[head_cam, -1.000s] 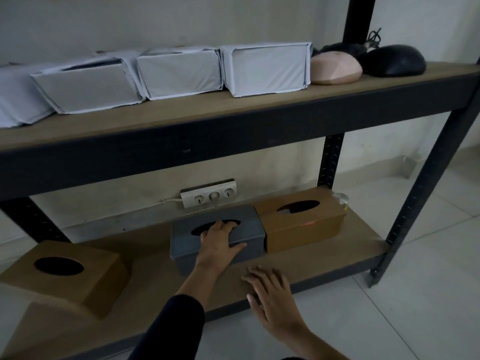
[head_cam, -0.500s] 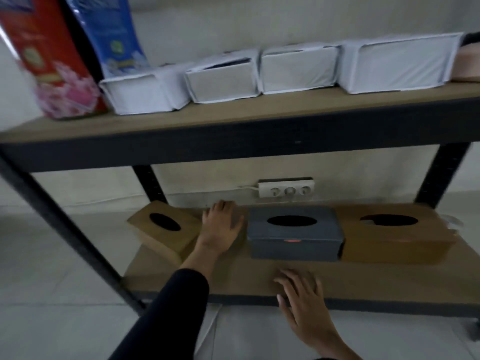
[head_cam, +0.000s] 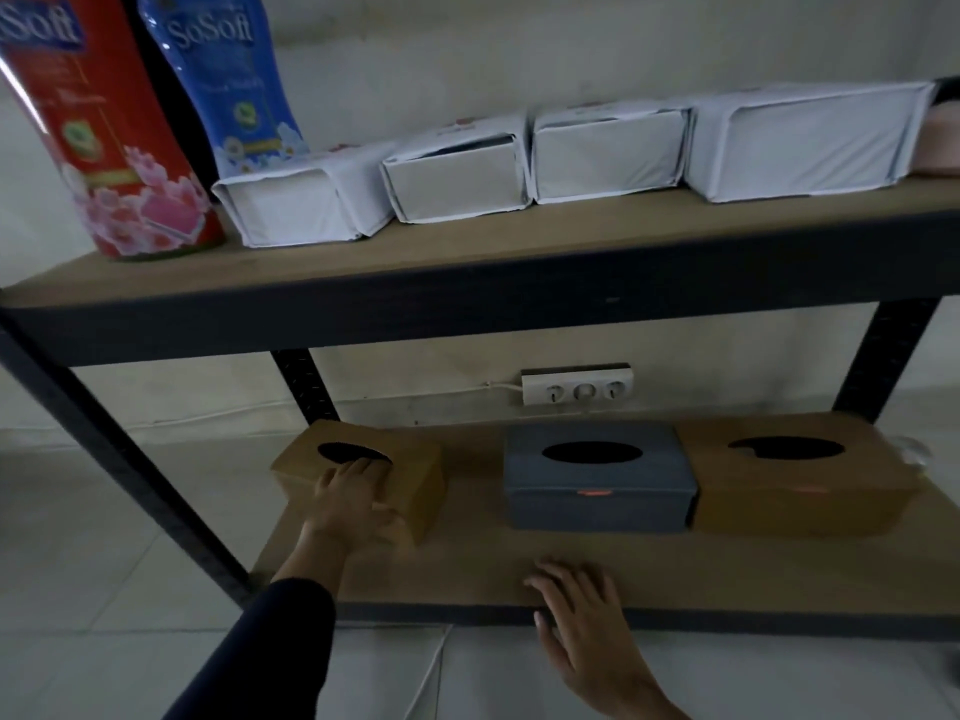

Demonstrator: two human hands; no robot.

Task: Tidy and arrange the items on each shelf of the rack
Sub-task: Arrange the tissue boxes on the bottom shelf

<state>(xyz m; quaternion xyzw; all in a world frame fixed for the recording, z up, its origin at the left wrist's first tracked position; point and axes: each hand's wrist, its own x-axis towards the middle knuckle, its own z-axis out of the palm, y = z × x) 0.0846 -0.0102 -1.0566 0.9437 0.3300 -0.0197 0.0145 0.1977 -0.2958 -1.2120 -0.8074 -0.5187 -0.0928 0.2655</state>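
Left hand (head_cam: 353, 504) clamped over skewed tan tissue box (head_cam: 363, 472) at lower shelf's (head_cam: 467, 569) 9 o'clock end; right hand (head_cam: 582, 621) flat, fingers apart, on front edge; next, likely square it beside grey box (head_cam: 597, 483).

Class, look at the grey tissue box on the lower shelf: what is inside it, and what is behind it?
Through the oval opening, the grey tissue box shows only darkness, so its contents cannot be seen. Behind it, the white power strip sits against the wall; the shelf directly behind the box is hidden.
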